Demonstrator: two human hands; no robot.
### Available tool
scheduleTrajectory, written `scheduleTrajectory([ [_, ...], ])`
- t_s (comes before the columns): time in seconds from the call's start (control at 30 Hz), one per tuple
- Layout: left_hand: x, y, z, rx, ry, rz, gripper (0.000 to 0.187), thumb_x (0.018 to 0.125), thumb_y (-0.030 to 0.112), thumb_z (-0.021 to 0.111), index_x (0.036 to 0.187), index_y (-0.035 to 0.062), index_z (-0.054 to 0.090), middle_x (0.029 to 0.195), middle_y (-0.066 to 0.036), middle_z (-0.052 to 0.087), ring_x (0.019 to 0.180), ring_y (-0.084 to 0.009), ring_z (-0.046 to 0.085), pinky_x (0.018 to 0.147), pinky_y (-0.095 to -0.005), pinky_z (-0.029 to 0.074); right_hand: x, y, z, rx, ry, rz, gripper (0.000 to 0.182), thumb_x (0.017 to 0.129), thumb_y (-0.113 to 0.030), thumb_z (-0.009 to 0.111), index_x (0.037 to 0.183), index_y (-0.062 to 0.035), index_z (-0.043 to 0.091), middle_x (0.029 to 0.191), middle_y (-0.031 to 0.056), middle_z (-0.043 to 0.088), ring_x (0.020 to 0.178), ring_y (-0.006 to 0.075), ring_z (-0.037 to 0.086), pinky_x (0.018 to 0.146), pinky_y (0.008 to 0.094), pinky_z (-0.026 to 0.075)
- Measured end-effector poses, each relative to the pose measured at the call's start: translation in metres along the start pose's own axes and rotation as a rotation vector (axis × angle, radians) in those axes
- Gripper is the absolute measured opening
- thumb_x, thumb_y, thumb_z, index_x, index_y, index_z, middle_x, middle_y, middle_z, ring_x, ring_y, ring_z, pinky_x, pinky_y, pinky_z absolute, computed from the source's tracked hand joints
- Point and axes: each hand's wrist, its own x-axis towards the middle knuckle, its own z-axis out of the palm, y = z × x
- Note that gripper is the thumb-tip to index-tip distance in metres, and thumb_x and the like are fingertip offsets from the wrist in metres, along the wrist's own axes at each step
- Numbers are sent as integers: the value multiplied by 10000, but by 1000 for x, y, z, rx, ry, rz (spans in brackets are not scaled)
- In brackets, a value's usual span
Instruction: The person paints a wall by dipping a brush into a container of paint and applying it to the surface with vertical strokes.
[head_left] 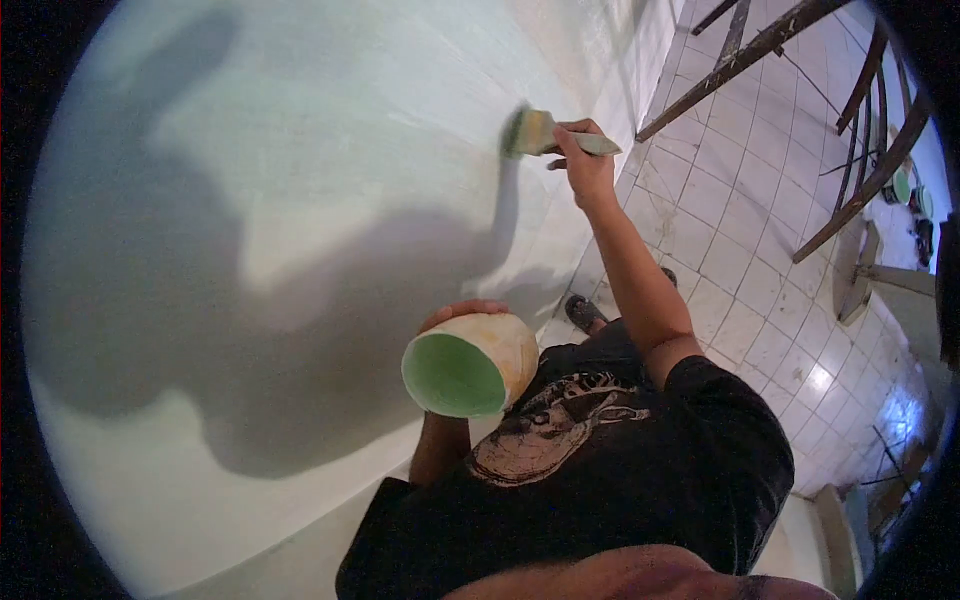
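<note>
My right hand [588,165] is closed around the handle of a wide paintbrush [538,132]. The brush's bristle end, dark green at the tip, is at the pale green-white wall [330,130]; it looks in contact, though slight blur hides the exact touch. Against my body, my left hand [465,310] is wrapped round a paint container [520,350], its fingers showing over the far side. The container is tilted toward the wall, and light green paint [455,375] shows inside it. Its outside is off-white with yellowish stains.
Wooden trestle legs [740,75] stand on the tiled floor [740,210] at the upper right, one foot close to the wall. Another wooden frame [870,180] is farther right, with small green-topped containers [897,187] beyond it. A board-like piece [835,540] lies lower right.
</note>
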Motion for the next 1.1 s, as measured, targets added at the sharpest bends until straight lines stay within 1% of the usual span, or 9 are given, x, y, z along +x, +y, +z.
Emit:
scheduleTrajectory([
  [0.2, 1, -12, -5, -143, -24, -40, 371, 908, 238, 492, 1270, 158, 470, 1119, -275, 533, 1025, -383, 559, 781, -477, 535, -22, -40, 34, 463, -46, -21, 139, 867, -112, 579, 930, -42, 477, 902, 104, 573, 785, 220, 624, 621, 339, 550],
  [0.27, 3, -9, -10, -501, 264, -502, 357, 910, 199, 488, 1266, 164, 474, 1117, -276, 535, 1009, -385, 568, 775, -465, 540, -18, 11, 6, 206, -1, -54, 168, 869, -124, 586, 939, -43, 455, 915, 99, 561, 814, 213, 616, 654, 353, 562],
  [0.37, 7, -10, -5, -155, -55, -37, 342, 928, 271, 450, 1259, 190, 489, 1084, -280, 551, 1048, -424, 534, 820, -538, 503, -14, 105, -66, -48, 74, 27, 172, 871, -142, 587, 953, -32, 482, 904, 95, 570, 789, 200, 617, 630, 340, 563],
  [0.63, 1, -20, -38, 0, -174, -11, 427, 875, 260, 555, 1282, 175, 459, 1133, -264, 537, 1023, -367, 571, 762, -440, 545, -4, 182, -128, -90, 283, 311, 79, 845, -87, 599, 862, -37, 540, 814, 80, 588, 634, 187, 599, 488, 332, 537],
  [0.7, -1, -17, -41, 63, -241, 124, 430, 876, 269, 552, 1284, 172, 457, 1133, -259, 540, 1020, -361, 574, 759, -434, 546, 10, 164, -92, -177, 253, 186, 102, 824, -92, 624, 826, -25, 547, 761, 77, 589, 609, 180, 584, 500, 311, 526],
  [0.77, -9, -8, -50, -505, 228, -782, 427, 876, 302, 548, 1271, 161, 472, 1114, -248, 558, 1011, -349, 582, 752, -422, 549, 15, 118, -42, -253, 214, 56, 113, 819, -99, 631, 818, -22, 548, 737, 75, 587, 610, 174, 580, 509, 307, 523],
  [0.87, -17, -22, -56, -72, -95, 46, 416, 873, 326, 545, 1248, 151, 498, 1093, -248, 571, 1001, -349, 586, 745, -429, 547, -3, -13, 48, -312, 93, -221, 128, 822, -78, 622, 824, 22, 540, 774, 110, 594, 659, 202, 620, 547, 320, 572],
  [1.0, -13, -11, -68, -527, 46, -585, 432, 859, 326, 567, 1251, 159, 497, 1105, -258, 565, 1008, -355, 580, 746, -440, 542, -32, -147, 135, -63, -101, -330, 123, 815, -44, 605, 816, 44, 520, 816, 136, 588, 724, 219, 622, 644, 352, 590],
  [1.1, -4, -13, -48, -186, -143, 91, 477, 846, 303, 592, 1285, 172, 463, 1124, -266, 552, 1018, -360, 573, 754, -437, 537, -46, -211, 170, 152, -174, -393, 152, 796, -40, 581, 891, 50, 502, 906, 154, 546, 783, 257, 612, 695, 373, 591],
])
